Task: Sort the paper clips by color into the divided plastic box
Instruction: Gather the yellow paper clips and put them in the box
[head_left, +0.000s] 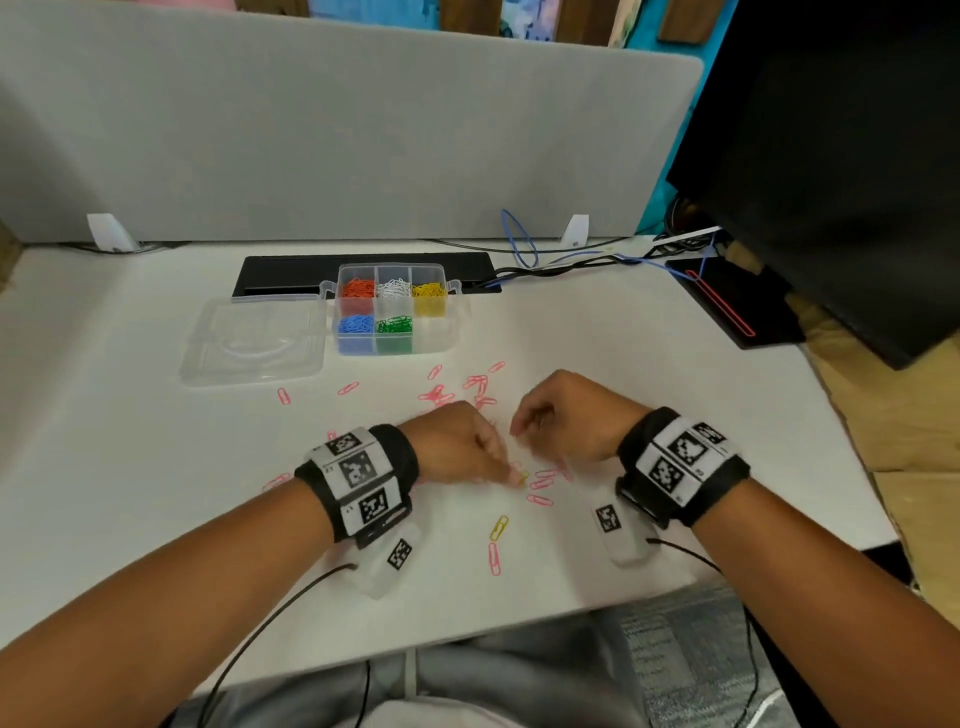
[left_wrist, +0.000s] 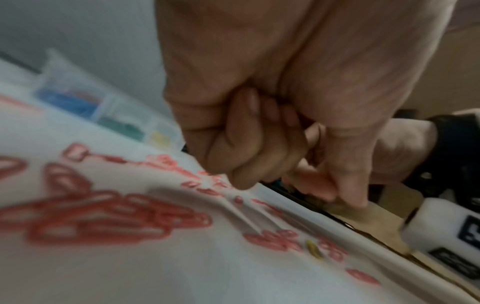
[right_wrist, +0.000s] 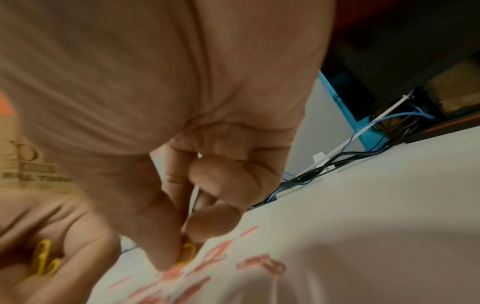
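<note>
The divided clear box (head_left: 442, 338) stands at the back of the white table, holding red, white, yellow, blue and green clips in separate cells; it shows blurred in the left wrist view (left_wrist: 103, 111). Pink paper clips (head_left: 441, 395) lie scattered in front of it, more of them near my hands (head_left: 540, 482). A loose yellow clip (head_left: 500, 527) lies nearer to me. My left hand (head_left: 511, 474) is curled, pinching a yellow clip (right_wrist: 44, 259) low over the table. My right hand (right_wrist: 182, 253) pinches another yellow clip (right_wrist: 187, 255) between thumb and forefinger, just beside the left.
The box's clear lid (head_left: 254, 338) lies open to its left. A black cable slot (head_left: 291, 270) and cables (head_left: 571, 257) run along the back under a grey partition. A black monitor (head_left: 841, 156) and its base stand at the right. The table's front edge is close.
</note>
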